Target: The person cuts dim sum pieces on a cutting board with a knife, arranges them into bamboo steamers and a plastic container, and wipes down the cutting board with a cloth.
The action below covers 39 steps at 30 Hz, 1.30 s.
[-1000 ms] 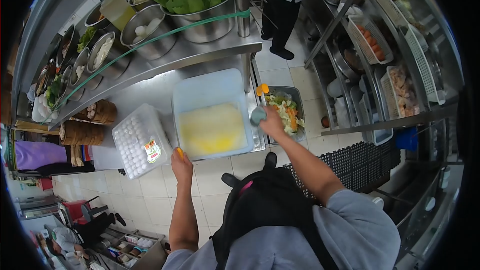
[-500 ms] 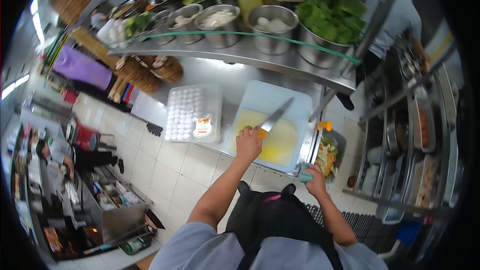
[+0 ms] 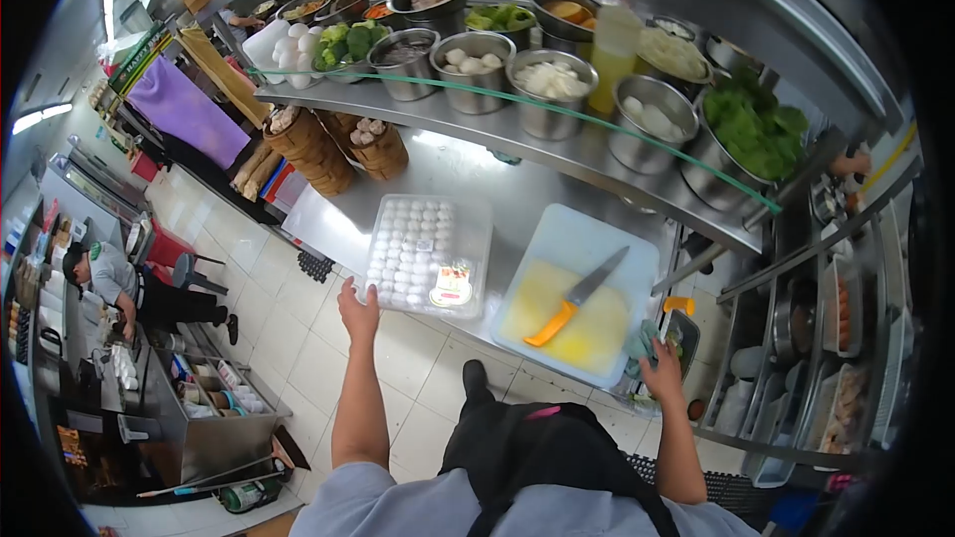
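Observation:
My left hand (image 3: 359, 313) is open, its fingers apart, right by the near left corner of a clear plastic box (image 3: 479, 239). Rows of small round white pieces (image 3: 408, 249) fill the box, which carries a printed label; whether my fingertips touch it I cannot tell. To its right lies a pale blue cutting board (image 3: 557, 224) with a wet yellow stain. A knife (image 3: 587, 293) with an orange handle rests on the board, untouched. My right hand (image 3: 662, 375) grips a grey-green cloth (image 3: 640, 340) at the board's near right corner.
Above the steel counter (image 3: 448, 164) runs a shelf (image 3: 597, 174) of metal bowls with greens, white pieces and a bottle (image 3: 615, 60) of yellow liquid. Bamboo steamers (image 3: 308, 154) stand at the back left. Rack shelving (image 3: 786, 328) is on the right. Another person (image 3: 119, 283) works far left.
My left hand has let go of the knife, leaving it on the board, and moved left to the plastic box. My right hand still has the cloth. The view has shifted left.

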{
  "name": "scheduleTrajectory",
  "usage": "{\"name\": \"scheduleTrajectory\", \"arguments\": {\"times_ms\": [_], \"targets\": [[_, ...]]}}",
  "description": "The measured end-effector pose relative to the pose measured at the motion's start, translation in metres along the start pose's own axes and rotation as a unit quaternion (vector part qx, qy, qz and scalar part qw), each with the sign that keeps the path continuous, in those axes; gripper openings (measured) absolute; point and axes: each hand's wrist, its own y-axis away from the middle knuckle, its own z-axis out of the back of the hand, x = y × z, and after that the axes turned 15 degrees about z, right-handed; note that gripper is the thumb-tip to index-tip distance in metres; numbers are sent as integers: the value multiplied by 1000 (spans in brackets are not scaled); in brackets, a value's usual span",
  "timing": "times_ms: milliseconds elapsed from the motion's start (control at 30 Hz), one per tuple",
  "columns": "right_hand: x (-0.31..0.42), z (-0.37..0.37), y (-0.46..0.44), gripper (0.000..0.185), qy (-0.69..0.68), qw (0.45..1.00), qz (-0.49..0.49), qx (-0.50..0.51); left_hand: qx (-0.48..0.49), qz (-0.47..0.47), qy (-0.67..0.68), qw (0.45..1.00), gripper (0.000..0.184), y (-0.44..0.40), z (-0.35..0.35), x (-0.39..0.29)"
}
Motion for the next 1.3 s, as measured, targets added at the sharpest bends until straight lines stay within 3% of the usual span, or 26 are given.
{"name": "scheduleTrajectory", "arguments": {"times_ms": [33,100,133,200,233,267,400,467,533,700,900,1000,1067,1133,1167,1267,1300], "targets": [[14,3,4,69,-25,999,-32,12,5,3,7,1000,61,-21,1,6],[30,-1,7,69,-39,997,-70,20,183,168,99,964,74,-52,-3,9],[36,-7,4,67,-66,995,-79,-9,192,170,107,961,74,-60,-7,9],[34,-24,8,64,-89,991,-92,-51,409,236,166,866,82,-79,-9,2],[19,-30,6,63,-83,990,-102,-56,438,126,139,879,81,-99,-35,25],[11,-34,5,61,-80,989,-112,-63,468,129,132,865,76,-106,-35,16],[31,-31,11,62,27,977,-183,-103,540,65,147,826,79,-132,-39,0],[69,-26,16,61,3,961,-221,-167,553,78,134,818,78,-133,-38,-2],[62,-46,18,58,12,956,-256,-143,552,87,103,823,79,-125,-14,-28],[85,-49,9,54,-14,943,-304,-133,588,54,152,792,79,-121,-46,-26],[83,-37,-11,26,-14,949,-224,-223,573,72,136,805,79,-115,-79,-58],[73,-28,-20,18,-27,944,-241,-225,574,52,128,807,82,-119,-83,-64],[46,-36,-16,17,2,954,-227,-198,450,-29,-113,885,87,-124,-74,-64],[-37,-85,-2,35,223,933,-3,-283,381,-47,-111,917,89,-148,-57,-58],[-14,-80,-4,36,182,930,-88,-308,346,-48,-92,932,88,-164,-46,-56],[4,-77,3,39,105,929,-167,-313,242,-90,12,966,72,-230,47,-115],[11,-71,8,44,205,945,-114,-226,148,-173,32,973,62,-254,87,-147]]}}
